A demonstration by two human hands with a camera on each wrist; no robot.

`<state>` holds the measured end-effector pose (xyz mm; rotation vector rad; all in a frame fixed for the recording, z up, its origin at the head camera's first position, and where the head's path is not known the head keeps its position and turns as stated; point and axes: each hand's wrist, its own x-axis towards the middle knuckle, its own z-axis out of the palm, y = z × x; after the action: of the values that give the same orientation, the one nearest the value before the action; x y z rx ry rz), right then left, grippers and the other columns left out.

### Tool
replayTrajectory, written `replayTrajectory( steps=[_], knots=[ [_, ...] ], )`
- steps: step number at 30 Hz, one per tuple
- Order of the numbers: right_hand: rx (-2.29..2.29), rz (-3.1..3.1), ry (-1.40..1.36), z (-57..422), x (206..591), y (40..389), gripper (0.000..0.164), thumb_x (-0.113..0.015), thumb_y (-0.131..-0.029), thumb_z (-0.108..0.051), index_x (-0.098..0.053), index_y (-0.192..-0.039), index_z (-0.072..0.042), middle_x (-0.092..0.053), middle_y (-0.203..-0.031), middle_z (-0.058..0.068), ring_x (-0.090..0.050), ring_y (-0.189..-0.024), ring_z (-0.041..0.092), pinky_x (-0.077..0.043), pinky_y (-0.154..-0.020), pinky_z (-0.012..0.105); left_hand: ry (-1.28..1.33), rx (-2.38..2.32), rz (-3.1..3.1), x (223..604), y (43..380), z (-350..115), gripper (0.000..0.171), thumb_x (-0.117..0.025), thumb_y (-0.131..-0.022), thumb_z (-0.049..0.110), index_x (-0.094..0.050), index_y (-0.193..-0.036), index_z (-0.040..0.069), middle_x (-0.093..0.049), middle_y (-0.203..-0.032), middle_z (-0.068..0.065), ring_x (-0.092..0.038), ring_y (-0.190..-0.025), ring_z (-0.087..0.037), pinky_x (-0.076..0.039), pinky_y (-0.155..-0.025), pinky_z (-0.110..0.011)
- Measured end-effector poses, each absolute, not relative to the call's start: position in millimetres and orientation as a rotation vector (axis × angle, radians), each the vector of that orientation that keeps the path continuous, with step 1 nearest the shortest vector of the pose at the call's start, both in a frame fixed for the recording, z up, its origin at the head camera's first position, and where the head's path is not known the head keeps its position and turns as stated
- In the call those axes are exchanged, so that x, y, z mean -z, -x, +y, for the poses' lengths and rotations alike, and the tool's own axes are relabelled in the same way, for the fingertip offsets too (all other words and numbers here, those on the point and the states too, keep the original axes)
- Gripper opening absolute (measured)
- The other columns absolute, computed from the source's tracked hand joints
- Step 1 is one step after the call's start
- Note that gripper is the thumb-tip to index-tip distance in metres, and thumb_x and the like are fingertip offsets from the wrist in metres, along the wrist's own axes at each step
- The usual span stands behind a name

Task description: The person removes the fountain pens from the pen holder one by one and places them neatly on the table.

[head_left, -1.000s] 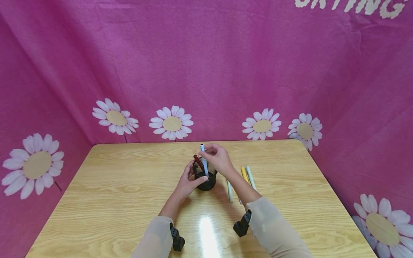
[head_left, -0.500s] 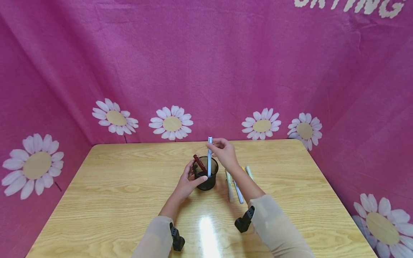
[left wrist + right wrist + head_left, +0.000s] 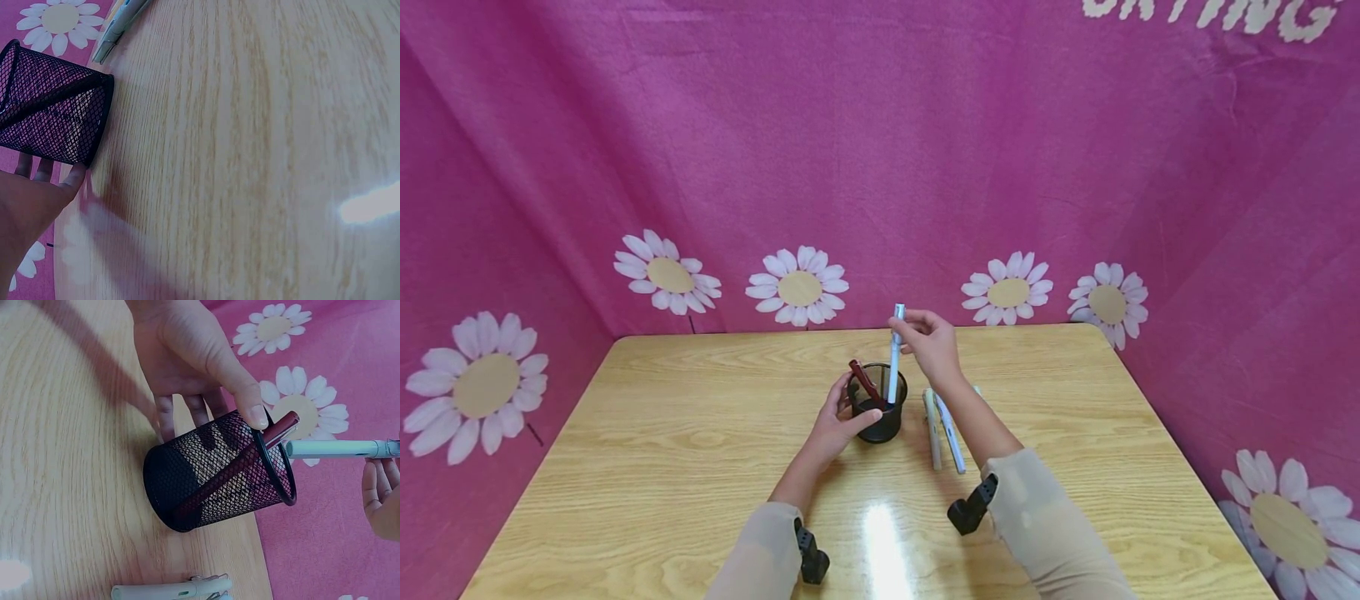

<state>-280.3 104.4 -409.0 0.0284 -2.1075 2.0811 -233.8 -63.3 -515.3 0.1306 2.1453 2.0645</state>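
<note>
A black mesh pen cup stands on the wooden table, held by my left hand. From the right wrist view, the left thumb presses at the rim and the other fingers lie along the cup's side. A dark red pen leans inside the cup, its end sticking out past the rim. My right hand pinches a pale blue pen near its top, almost upright. That pen's lower end is right at the cup's mouth in the right wrist view.
To the right of the cup lie a pale green pen and a light blue pen. Another pen's tip shows beyond the right forearm, which hides the rest. A pink cloth printed with daisies hangs behind the table.
My right hand has risen and shifted right with the pale blue pen, whose lower end sits slightly higher. The left hand and the cup have stayed put.
</note>
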Motion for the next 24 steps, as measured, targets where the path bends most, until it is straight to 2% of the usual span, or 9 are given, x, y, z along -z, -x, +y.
replayTrajectory(
  steps=[6, 13, 19, 24],
  knots=[
    [-2.08, -2.079, -0.01, 109, 409, 282, 0.029, -0.07, -0.083, -0.015, -0.063, -0.104, 0.004, -0.065, -0.072, -0.011, -0.061, -0.06, 0.002, -0.053, -0.056, 0.02, -0.132, -2.072, 2.155, 515, 233, -63, 0.081, -0.073, -0.08, 0.019, -0.027, -0.147, 0.023, -0.039, -0.145, -0.014, -0.034, -0.135, -0.034, -0.03, -0.108, -0.054],
    [-2.099, -2.067, -0.006, 114, 408, 280, 0.03, -0.07, -0.083, -0.015, -0.062, -0.105, 0.005, -0.064, -0.071, -0.012, -0.06, -0.061, 0.002, -0.054, -0.058, 0.022, -0.158, -2.089, 2.131, 507, 229, -64, 0.08, -0.071, -0.082, 0.016, -0.026, -0.147, 0.018, -0.039, -0.144, -0.019, -0.034, -0.134, -0.038, -0.03, -0.108, -0.055],
    [-2.135, -2.056, 0.033, 120, 408, 280, 0.032, -0.07, -0.083, -0.016, -0.062, -0.106, 0.005, -0.064, -0.07, -0.011, -0.06, -0.062, 0.002, -0.055, -0.061, 0.023, -0.127, -2.086, 2.131, 510, 231, -63, 0.081, -0.071, -0.081, 0.015, -0.025, -0.148, 0.019, -0.039, -0.144, -0.018, -0.033, -0.134, -0.038, -0.03, -0.107, -0.056],
    [-2.149, -2.035, 0.052, 126, 412, 280, 0.033, -0.07, -0.083, -0.015, -0.06, -0.106, 0.007, -0.064, -0.069, -0.012, -0.06, -0.061, 0.002, -0.054, -0.058, 0.019, -0.136, -2.093, 2.141, 515, 233, -63, 0.081, -0.071, -0.081, 0.015, -0.026, -0.147, 0.021, -0.04, -0.143, -0.018, -0.035, -0.133, -0.038, -0.034, -0.105, -0.054]
  ],
)
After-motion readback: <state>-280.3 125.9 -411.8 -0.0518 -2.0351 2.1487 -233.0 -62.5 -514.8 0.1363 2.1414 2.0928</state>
